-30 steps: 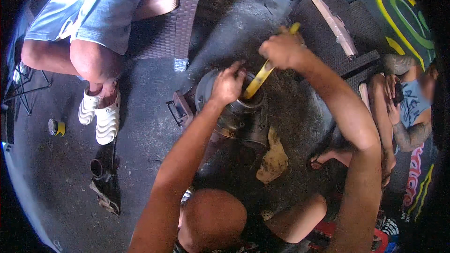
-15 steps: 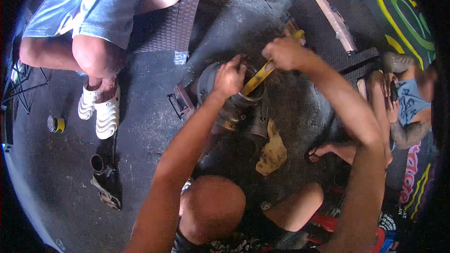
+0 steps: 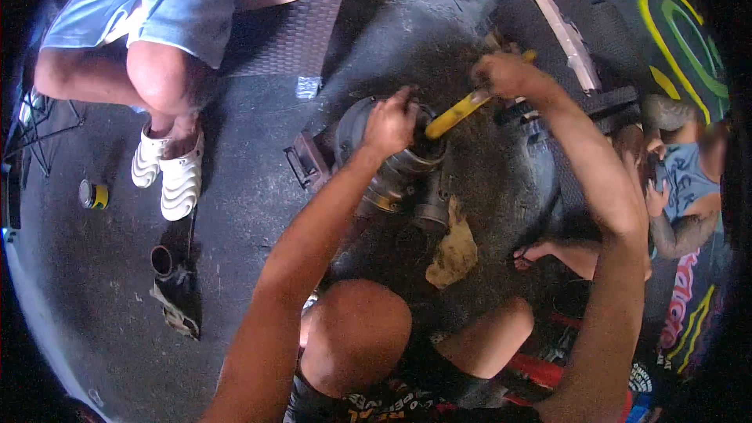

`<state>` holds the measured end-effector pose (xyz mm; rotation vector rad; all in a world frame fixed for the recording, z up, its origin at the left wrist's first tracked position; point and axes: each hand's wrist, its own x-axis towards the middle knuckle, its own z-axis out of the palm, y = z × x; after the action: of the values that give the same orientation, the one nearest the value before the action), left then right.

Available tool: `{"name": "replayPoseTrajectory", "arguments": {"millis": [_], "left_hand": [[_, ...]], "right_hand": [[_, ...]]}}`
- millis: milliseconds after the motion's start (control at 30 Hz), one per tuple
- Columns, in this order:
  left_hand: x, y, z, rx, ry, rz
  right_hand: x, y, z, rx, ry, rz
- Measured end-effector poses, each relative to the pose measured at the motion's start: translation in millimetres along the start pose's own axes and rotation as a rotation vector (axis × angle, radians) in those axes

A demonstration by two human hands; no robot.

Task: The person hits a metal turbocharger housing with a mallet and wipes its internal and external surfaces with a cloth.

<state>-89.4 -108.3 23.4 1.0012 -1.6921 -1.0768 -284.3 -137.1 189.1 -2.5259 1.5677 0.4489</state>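
A round, grey metal housing (image 3: 356, 129) with an open top and bolted lower rings stands on the dark floor between my arms. My left hand (image 3: 389, 124) presses on its rim, with the fingers curled over the edge and bracing it. Gripped in my right hand (image 3: 501, 77) is a long yellow bar-shaped tool (image 3: 458, 116), held at a slant. Its lower end reaches the housing's opening, beside my left fingers. The far end sticks out past my fist. What the tip touches inside is hidden. A stained tan rag (image 3: 454, 254) lies right by the housing.
A small metal bracket (image 3: 307, 160) sits left of the housing. Farther left are a can (image 3: 94, 194) and a pipe piece (image 3: 162, 261). One seated person wears white clogs (image 3: 180, 186); another sits at right. A wooden stick (image 3: 565, 39) lies on a woven seat.
My right hand has moved right and slightly back with the yellow tool, drawing its lower end partly up out of the housing's opening. My left hand stays on the rim.
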Motion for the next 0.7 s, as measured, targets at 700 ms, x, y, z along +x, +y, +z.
{"name": "replayPoseTrajectory", "arguments": {"millis": [700], "left_hand": [[-1.4,24.6,-14.0,0.079,0.018,-0.111]], "right_hand": [[13.6,-31.3,-11.8,-0.214,-0.083,0.128]]}}
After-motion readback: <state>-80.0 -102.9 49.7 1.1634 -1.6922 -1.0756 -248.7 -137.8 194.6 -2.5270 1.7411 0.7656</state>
